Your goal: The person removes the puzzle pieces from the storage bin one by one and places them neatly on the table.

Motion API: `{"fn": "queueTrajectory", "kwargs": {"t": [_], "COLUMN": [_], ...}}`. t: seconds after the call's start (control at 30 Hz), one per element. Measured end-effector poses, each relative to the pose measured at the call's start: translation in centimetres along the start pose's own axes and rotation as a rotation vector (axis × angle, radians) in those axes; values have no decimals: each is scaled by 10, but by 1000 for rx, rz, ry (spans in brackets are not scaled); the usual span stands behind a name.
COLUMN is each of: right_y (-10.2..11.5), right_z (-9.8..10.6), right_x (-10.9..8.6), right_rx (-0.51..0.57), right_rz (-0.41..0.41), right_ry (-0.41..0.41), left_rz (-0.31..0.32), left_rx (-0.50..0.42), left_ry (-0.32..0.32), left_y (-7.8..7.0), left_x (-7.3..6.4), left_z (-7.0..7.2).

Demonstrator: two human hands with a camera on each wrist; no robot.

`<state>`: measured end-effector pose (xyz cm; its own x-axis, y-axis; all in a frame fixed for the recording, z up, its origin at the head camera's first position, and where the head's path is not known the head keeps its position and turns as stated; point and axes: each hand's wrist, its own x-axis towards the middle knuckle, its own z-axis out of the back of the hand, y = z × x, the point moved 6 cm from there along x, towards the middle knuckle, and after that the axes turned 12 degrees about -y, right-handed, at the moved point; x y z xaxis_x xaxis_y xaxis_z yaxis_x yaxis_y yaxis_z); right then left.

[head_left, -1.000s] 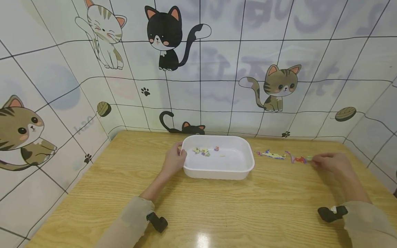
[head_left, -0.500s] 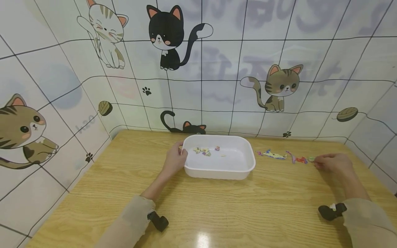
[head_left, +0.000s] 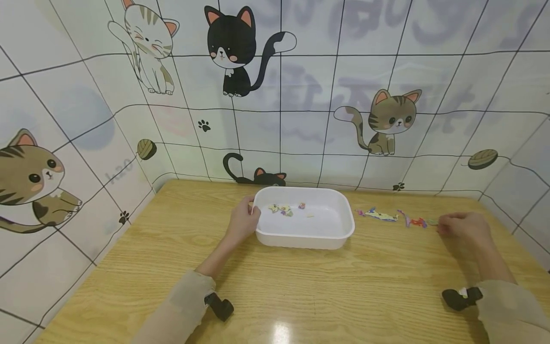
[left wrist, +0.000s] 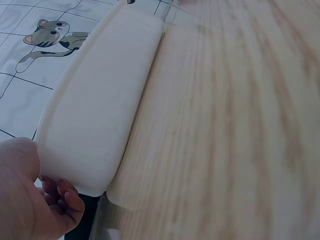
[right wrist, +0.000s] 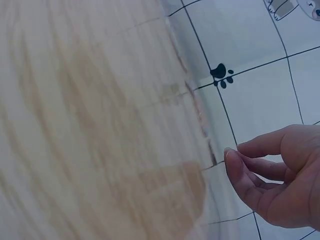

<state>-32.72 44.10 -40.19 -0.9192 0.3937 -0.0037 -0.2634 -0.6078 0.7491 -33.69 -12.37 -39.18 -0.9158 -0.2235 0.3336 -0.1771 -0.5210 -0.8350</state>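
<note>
My left hand (head_left: 243,220) grips the left end of a white rectangular plastic tray (head_left: 305,242), thumb on the rim and fingers curled beneath. In the left wrist view the tray's long side wall (left wrist: 102,95) fills the left part. Far to the right, my right hand (head_left: 467,230) has its thumb and index fingertips together at a small flat green piece (head_left: 432,222), partly hidden by the fingers. That piece lies at the right end of a row of colourful irregular flat pieces: a red one (head_left: 417,222), a pink one (head_left: 406,220) and a yellow-and-blue one (head_left: 381,215).
Several small colourful pieces (head_left: 281,209) lie inside the tray, mostly toward its left. The wooden table (head_left: 301,291) reaches back to a white wall covering (head_left: 301,134) with a grid and printed cats. A black wrist camera (head_left: 219,307) sits on the left cuff.
My right hand has shifted slightly right, and the green piece now sits a little farther right. The left hand and the tray stay in place while the head view shifts slightly.
</note>
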Motion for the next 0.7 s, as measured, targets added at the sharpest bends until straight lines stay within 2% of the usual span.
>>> {"fn": "queueTrajectory", "kwargs": {"t": [0.1,0.17,0.37,0.7], "right_y": [11,20,48,94], "right_z": [1,-1,-9,-27], "right_x": [-6,-11,-20,-41], "right_rx": [-14,28,43,68], "right_rz": [57,80,169,260], "right_ry": [-9,-1,-19,9], "left_rz": [-2,1,11,4], "left_rx": [-2,1,6,8], "left_ry": [1,2,3,-2], "left_y": [0,0,-1,-3], "left_x": [0,-1,-1,-2], "left_z": [-1,-1,1,1]}}
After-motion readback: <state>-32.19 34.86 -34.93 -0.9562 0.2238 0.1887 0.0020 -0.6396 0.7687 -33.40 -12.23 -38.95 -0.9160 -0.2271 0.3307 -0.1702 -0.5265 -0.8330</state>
